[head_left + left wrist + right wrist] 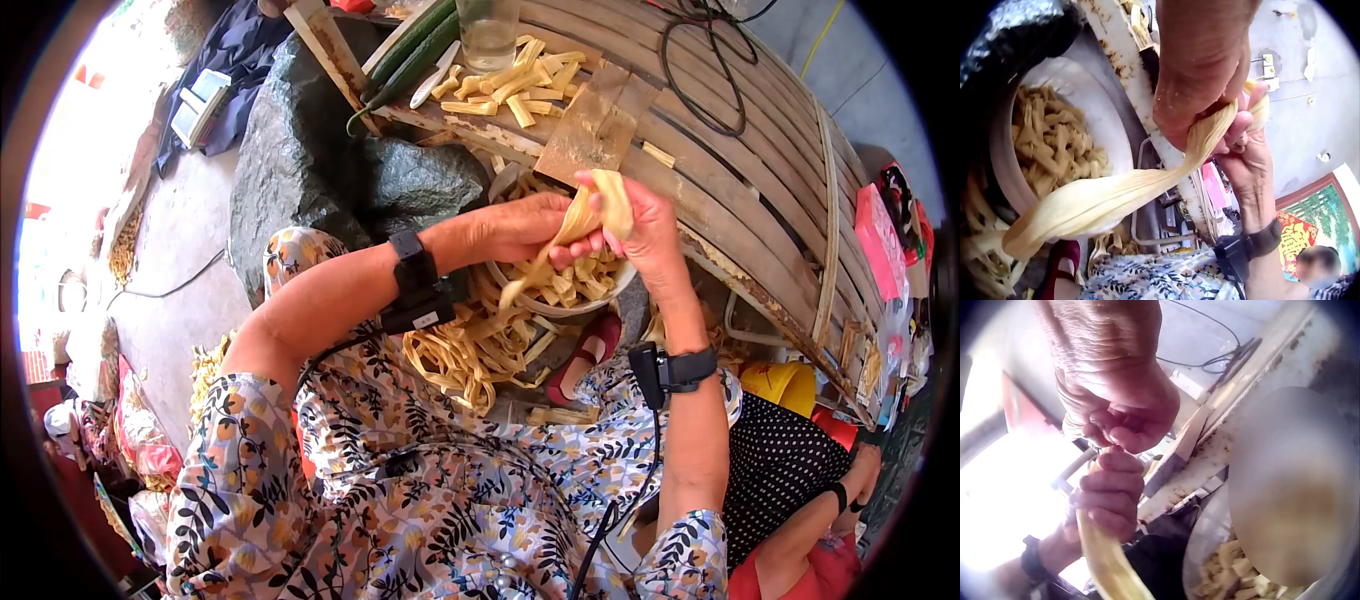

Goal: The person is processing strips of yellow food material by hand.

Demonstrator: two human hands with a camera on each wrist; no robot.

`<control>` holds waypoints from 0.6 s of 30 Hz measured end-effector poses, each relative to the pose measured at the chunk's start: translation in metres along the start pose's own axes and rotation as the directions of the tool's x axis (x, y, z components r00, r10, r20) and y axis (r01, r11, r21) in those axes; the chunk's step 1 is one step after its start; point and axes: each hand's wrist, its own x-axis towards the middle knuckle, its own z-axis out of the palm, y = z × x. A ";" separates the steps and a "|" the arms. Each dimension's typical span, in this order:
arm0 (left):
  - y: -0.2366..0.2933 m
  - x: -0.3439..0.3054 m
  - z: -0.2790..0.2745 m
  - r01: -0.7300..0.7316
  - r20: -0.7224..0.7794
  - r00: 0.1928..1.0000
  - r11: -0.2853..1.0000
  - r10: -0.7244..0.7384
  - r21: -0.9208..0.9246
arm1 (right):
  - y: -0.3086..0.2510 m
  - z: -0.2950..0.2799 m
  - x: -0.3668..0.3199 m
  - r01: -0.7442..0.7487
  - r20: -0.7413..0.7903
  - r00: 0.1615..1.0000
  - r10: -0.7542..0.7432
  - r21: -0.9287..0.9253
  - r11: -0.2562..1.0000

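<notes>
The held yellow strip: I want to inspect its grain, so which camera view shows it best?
The left wrist view: there the yellow strip runs large to its free end, grain visible. The head view shows it smaller, partly hidden; the right wrist view shows a length below the left hand, cut off by the bottom edge.

The person wore a pale blouse [400, 510] printed all over with black leaf sprigs and tan-orange and greyish blossoms. Its sleeves [235, 440] were short, in the same print, and a matching cloth covered the knee [297, 255]. Round, pearly beads [507, 572] showed at the chest. Behind the bare left hand [528, 226] sat a black wrist strap [411, 258] with a boxy black unit [405, 312] — white label on its side. The right hand [652, 228] had a similar black band [688, 369] and block [645, 376], trailing a black cable [656, 450]. One shoe [588, 362] showed — dark red, with a strap.
</notes>
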 end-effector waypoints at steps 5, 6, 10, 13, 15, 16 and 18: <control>-0.008 0.003 -0.003 0.119 0.048 0.993 0.967 -0.111 -0.225 | 0.008 0.003 -0.003 -0.007 -0.086 0.996 -0.009 -0.180 0.984; -0.009 0.004 -0.005 0.108 0.061 0.994 0.967 -0.096 -0.231 | 0.008 0.004 -0.003 -0.019 -0.115 0.993 -0.011 -0.256 0.966; -0.011 0.008 -0.012 0.022 -0.008 1.000 0.983 -0.024 -0.182 | 0.013 0.005 0.001 0.124 -0.151 0.965 -0.216 -0.460 0.879; -0.007 0.014 -0.006 -0.117 -0.296 0.952 0.988 0.083 -0.099 | 0.020 0.000 0.007 0.298 -0.073 0.773 -0.630 -0.835 0.463; -0.002 0.015 0.004 -0.246 -0.483 0.837 0.966 0.255 0.085 | 0.012 0.005 0.003 0.206 -0.124 0.673 -0.729 -0.916 0.345; 0.001 0.014 0.006 -0.283 -0.492 0.785 0.924 0.377 0.256 | 0.011 0.008 0.003 0.154 -0.184 0.729 -0.659 -0.894 0.420; 0.004 0.010 0.010 -0.308 -0.442 0.665 0.760 0.602 0.573 | 0.009 0.011 0.002 0.033 -0.294 0.819 -0.492 -0.833 0.553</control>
